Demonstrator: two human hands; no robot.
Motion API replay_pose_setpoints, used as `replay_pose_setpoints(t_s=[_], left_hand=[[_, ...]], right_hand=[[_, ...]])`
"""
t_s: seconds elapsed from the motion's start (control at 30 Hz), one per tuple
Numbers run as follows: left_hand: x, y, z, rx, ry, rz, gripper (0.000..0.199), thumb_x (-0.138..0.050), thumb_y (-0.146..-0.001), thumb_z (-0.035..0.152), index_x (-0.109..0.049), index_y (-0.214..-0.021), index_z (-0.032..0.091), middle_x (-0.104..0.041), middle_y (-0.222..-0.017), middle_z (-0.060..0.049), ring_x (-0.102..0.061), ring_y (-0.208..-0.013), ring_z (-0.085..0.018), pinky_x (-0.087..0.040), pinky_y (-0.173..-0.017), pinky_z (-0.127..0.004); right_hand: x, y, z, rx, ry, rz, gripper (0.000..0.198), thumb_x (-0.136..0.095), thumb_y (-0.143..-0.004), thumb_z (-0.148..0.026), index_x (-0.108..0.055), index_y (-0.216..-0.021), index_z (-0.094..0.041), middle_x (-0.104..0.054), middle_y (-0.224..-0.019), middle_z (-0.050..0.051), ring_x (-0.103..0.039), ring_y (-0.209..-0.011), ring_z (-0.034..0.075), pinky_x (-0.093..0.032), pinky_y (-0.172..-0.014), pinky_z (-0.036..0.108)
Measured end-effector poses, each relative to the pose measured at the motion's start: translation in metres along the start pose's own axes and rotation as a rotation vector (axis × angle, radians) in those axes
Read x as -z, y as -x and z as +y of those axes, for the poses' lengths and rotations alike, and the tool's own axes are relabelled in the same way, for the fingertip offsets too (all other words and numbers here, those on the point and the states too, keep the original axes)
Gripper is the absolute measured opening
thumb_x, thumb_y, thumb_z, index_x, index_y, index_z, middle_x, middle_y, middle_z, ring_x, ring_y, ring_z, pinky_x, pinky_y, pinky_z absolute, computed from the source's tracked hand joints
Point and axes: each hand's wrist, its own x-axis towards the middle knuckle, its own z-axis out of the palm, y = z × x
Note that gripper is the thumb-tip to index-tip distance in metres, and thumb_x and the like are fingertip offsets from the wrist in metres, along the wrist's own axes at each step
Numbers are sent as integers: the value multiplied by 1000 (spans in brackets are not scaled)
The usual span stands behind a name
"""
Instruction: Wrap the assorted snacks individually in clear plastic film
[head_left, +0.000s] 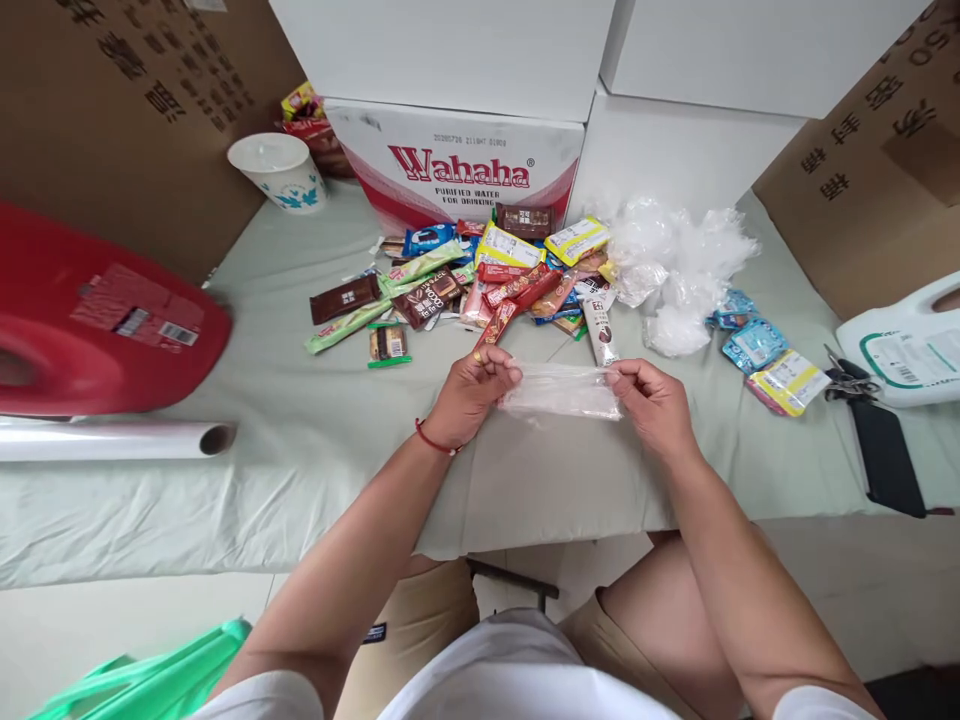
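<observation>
- The left hand (474, 390) pinches one end of a clear plastic piece (559, 392) between thumb and fingers; the right hand (656, 405) pinches the other, likely to hold limp material straight.
- This piece is in front of the Wahaha carton (457, 172), on the person's side, above a pale green tablecloth (375, 490).
- Wrapped snacks (431, 297) lie heaped just before the carton, seemingly for easy reach.
- Crumpled clear plastic (675, 275) is bunched to the carton's right.
- Farther right of the carton, scissors (849, 383) lie near a white jug (911, 350).
- Left of the carton are a paper cup (292, 187) and, nearer the person, a red jug (97, 330), probably set out of the arms' way.
</observation>
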Motion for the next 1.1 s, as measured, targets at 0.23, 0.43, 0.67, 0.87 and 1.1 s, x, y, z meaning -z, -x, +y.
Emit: replay_pose_setpoints(t_s=[0.23, 0.43, 0.67, 0.87, 1.1], left_hand=[[-12, 3, 3, -61, 69, -194, 32, -95, -74, 35, -69, -82, 18, -71, -97, -3, -67, -100, -16, -53, -87, -28], [-24, 12, -5, 224, 144, -138, 45, -87, -81, 51, -54, -89, 22, -61, -68, 7, -48, -43, -5, -33, -40, -17], [-16, 11, -3, 451, 312, -316, 48, -83, -78, 52, -62, -108, 19, -69, -69, 1, -55, -41, -10, -24, -34, -18], [-22, 13, -9, 434, 315, -227, 40, -91, -66, 21, -67, -97, 15, -68, -70, 2, -42, -39, -1, -22, -37, -17], [-31, 13, -11, 333, 237, -205, 47, -98, -64, 38, -65, -87, 14, -72, -71, -1, -44, -41, -2, -26, -41, -16]], right_hand=[[18, 8, -3, 170, -23, 48, 21, -77, -91, -45, -80, -93, -25, -70, -107, 5, -57, -76, 14, -45, -64, 27], [15, 17, -10, -298, -506, -45, 36, -87, -77, -53, -69, -86, -23, -50, -60, -7, -26, -44, 6, -19, -39, 21], [9, 9, -5, -369, -565, 114, 46, -95, -63, -50, -66, -84, -21, -48, -63, -9, -27, -46, 4, -19, -37, 18], [6, 7, 12, -214, -235, 222, 41, -81, -77, -53, -65, -98, -22, -57, -75, -4, -40, -53, 8, -33, -47, 22], [-24, 56, -10, 612, 444, 255, 46, -66, -95, -52, -59, -130, -22, -62, -119, 12, -60, -103, 27, -53, -89, 45]])
